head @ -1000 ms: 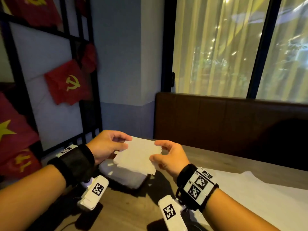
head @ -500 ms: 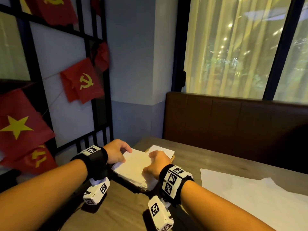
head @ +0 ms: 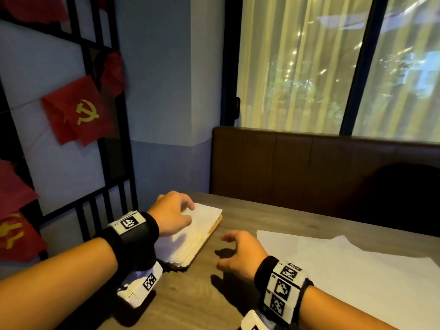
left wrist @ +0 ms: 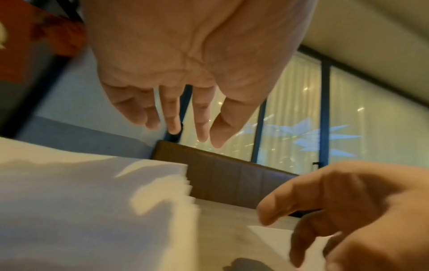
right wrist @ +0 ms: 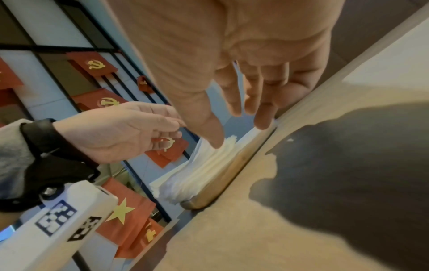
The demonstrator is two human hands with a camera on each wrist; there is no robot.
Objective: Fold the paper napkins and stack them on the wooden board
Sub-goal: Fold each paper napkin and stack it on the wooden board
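A stack of folded white napkins (head: 190, 236) lies on the wooden board (head: 212, 231) at the table's left end. My left hand (head: 188, 211) hovers just over the stack's far part with relaxed fingers and holds nothing; the left wrist view shows its fingers (left wrist: 199, 126) straight above the napkins (left wrist: 92, 210). My right hand (head: 234, 251) floats over bare table right of the board, fingers loosely spread and empty. In the right wrist view the stack (right wrist: 204, 170) and the board's edge (right wrist: 234, 168) sit just beyond its fingers (right wrist: 262, 117). Unfolded napkins (head: 345, 275) lie flat to the right.
The wood-grain table (head: 190, 303) runs up to a brown padded bench back (head: 309, 167) under a curtained window. A black lattice with red flags (head: 78, 113) stands close on the left, next to the board.
The folded napkin that both hands held now lies on the stack. Both hands have let go; the right has drawn away to the right, and the left stays just above the pile.
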